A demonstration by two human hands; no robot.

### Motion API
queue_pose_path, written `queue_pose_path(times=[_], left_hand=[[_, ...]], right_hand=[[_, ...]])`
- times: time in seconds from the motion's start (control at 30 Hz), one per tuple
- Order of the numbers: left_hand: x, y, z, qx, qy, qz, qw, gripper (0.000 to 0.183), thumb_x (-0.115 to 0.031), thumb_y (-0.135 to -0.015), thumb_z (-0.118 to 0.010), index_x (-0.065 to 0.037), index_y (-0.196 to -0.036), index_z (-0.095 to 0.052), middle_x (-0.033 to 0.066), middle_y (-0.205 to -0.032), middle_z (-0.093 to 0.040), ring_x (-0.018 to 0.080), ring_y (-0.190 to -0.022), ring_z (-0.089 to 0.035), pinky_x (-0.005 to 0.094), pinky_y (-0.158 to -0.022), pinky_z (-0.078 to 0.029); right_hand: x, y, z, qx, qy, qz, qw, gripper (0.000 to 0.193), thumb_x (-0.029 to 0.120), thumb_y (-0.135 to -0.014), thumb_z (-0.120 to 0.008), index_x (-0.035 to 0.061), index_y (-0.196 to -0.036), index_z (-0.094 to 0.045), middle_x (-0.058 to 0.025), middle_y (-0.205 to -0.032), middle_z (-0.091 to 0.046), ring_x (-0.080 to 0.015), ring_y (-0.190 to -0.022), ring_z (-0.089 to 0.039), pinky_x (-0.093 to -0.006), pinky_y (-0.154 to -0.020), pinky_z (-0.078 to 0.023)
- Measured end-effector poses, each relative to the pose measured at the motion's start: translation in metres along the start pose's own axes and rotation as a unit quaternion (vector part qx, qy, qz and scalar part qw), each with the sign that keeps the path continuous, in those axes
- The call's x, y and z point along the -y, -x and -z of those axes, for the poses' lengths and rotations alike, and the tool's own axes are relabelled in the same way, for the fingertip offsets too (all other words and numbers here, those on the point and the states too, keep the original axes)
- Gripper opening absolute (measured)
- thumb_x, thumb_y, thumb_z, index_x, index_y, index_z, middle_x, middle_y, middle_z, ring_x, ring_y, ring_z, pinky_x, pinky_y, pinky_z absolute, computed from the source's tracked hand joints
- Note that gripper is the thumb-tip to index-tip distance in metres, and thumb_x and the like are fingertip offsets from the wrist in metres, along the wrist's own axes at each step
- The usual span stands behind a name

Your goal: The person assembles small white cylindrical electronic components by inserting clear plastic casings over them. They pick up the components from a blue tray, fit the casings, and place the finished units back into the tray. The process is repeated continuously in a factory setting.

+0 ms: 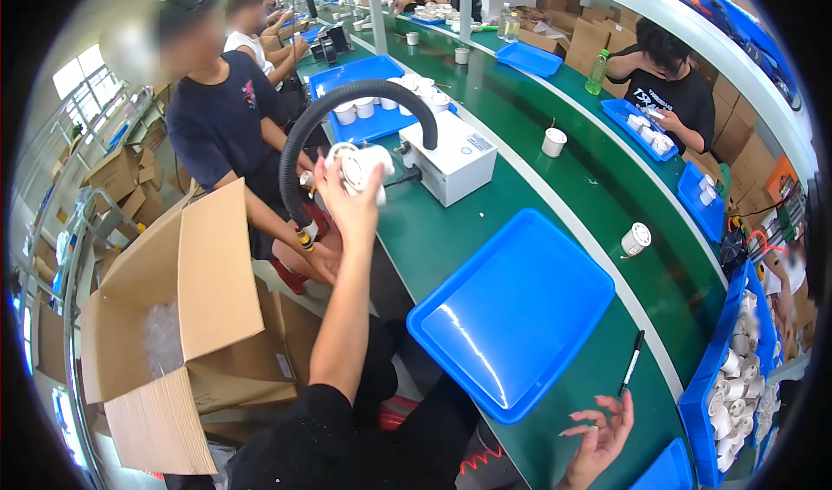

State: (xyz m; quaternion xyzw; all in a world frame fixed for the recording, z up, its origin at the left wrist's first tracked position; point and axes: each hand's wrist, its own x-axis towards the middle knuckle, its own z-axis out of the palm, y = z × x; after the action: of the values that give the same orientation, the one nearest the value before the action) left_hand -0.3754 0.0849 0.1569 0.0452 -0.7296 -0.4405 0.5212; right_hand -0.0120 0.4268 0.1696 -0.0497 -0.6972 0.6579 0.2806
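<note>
My left hand (349,208) is raised at the end of my outstretched arm, in front of the black hose. Its fingers are wrapped round a white, round plastic part (355,168); whether it holds one such part or two pressed together I cannot tell. Low on the right, my right hand (602,438) hovers over the green table with its fingers apart and nothing in them. A black-and-white marker pen (634,360) lies just beyond its fingertips. Between my hands rests a bare blue tray (520,308).
A white box (459,161) with a corrugated black hose (303,126) stands beyond my left hand, beside a co-worker (221,117). An open cardboard box (217,273) is at my left. White parts (636,239) stand on the green belt; a full blue bin (706,403) is far right.
</note>
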Motion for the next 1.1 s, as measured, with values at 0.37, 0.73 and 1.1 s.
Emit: queue_pose_path(times=[0.37, 0.73, 1.1], left_hand=[[-0.135, 0.109, 0.124, 0.271, 0.229, 0.024, 0.934, 0.059, -0.024, -0.059, -0.090, -0.009, -0.111, -0.065, 0.0240, -0.146, -0.031, 0.0393, -0.136, -0.036, 0.0452, -0.105, -0.040], [-0.156, 0.139, 0.059, 0.513, 0.255, 0.060, 0.817, 0.063, -0.029, -0.068, -0.086, -0.002, -0.119, -0.062, 0.0201, -0.123, -0.054, 0.0325, -0.106, -0.059, 0.0430, -0.098, -0.045], [-0.149, 0.158, 0.036, 0.519, 0.041, -0.082, 0.850, 0.057, -0.028, -0.073, -0.083, -0.008, -0.123, -0.063, 0.0226, -0.141, -0.043, 0.0397, -0.125, -0.051, 0.0455, -0.101, -0.045]], right_hand=[[0.013, -0.034, -0.094, 0.270, 0.272, 0.056, 0.922, 0.101, 0.009, -0.074, -0.078, -0.0015, -0.153, -0.016, -0.0262, -0.150, -0.032, -0.0389, -0.138, -0.036, -0.0434, -0.110, -0.037], [-0.034, -0.102, -0.095, 0.231, 0.226, 0.068, 0.944, 0.072, 0.011, -0.077, -0.071, -0.0006, -0.141, -0.041, -0.0262, -0.129, -0.057, -0.0395, -0.119, -0.058, -0.0434, -0.101, -0.046], [-0.075, -0.131, -0.061, 0.122, 0.458, 0.092, 0.876, 0.083, 0.003, -0.077, -0.065, 0.0039, -0.151, -0.027, -0.0226, -0.102, -0.060, -0.0396, -0.093, -0.058, -0.0487, -0.085, -0.049]])
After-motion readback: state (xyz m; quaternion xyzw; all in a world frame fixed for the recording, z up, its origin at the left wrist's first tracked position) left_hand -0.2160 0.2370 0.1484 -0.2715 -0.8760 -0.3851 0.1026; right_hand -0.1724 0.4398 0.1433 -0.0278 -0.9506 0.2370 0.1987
